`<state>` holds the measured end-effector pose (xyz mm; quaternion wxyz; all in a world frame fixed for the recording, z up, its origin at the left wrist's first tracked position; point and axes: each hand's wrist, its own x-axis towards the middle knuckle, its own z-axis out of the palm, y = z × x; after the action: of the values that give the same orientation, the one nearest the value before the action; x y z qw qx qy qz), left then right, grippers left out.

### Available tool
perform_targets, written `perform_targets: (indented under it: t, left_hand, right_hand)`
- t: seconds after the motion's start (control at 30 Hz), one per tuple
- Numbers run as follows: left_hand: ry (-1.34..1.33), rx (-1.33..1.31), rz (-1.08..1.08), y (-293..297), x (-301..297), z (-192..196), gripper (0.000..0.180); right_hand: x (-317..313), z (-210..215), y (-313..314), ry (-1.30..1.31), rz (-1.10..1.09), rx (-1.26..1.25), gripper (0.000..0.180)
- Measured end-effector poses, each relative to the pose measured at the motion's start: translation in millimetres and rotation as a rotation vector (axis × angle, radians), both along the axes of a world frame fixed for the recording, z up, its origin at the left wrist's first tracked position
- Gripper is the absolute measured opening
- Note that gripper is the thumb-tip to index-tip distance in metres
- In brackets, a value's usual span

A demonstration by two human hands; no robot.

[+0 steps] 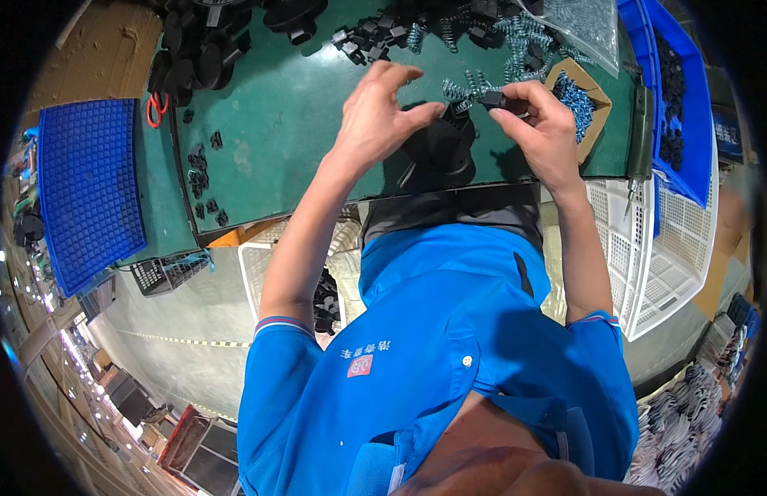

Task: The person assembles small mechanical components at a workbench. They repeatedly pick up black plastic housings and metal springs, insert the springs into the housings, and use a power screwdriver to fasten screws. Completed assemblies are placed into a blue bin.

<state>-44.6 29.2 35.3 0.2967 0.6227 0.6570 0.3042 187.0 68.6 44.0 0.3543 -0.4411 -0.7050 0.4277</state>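
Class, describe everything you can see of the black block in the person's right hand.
The black block is small and boxy, with flat faces, and looks like hard plastic. The right hand pinches it between thumb and fingers above the green table, leaving its left end exposed. Just left of it are coiled springs; whether they touch it is unclear. The fingers hide its other end.

Small black block (493, 100), squarish, pinched in the right hand (547, 132)

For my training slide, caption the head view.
Right hand pinches a small black block above a green table; left hand open.
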Motion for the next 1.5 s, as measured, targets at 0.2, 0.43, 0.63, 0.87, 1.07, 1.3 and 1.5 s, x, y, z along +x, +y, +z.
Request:
perform_targets:
  t: [0.2, 0.43, 0.63, 0.87, 1.07, 1.3, 1.5]
  left_hand:
    - [0.046, -0.192, -0.050, -0.6, 7.7, -14.6, 0.061]
    - [-0.038, -0.342, -0.120, 2.9, 14.9, -19.0, 0.056]
    - [-1.060, -0.702, 0.193, -0.4, 6.7, -25.1, 0.034]
    - [-1.735, -0.784, 0.430, -54.9, 35.6, -34.6, 0.032]
    - [-1.819, -0.561, 0.400, -77.6, 68.3, 4.4, 0.049]
    - [-1.234, -0.435, 0.103, -68.6, 50.4, 7.8, 0.055]
    - [-1.516, -0.594, 0.022, -61.1, 43.2, 2.1, 0.058]
  right_hand:
    - [-12.2, -5.3, 5.8, -0.229, 0.001, -0.016, 0.024]
    - [-36.9, -21.0, -1.0, -0.439, -0.037, 0.115, 0.024]
    - [-39.9, -39.1, -26.4, -0.251, -0.226, 0.003, 0.022]
    - [-32.8, -28.4, -43.0, 0.136, -0.181, -0.146, 0.020]
    - [-26.5, -10.9, -58.4, 0.182, -0.156, -0.139, 0.020]
    - [-13.1, 8.1, -60.3, 0.157, -0.089, 0.061, 0.020]
    - [-10.0, -1.6, -67.0, 0.417, -0.059, -0.084, 0.016]
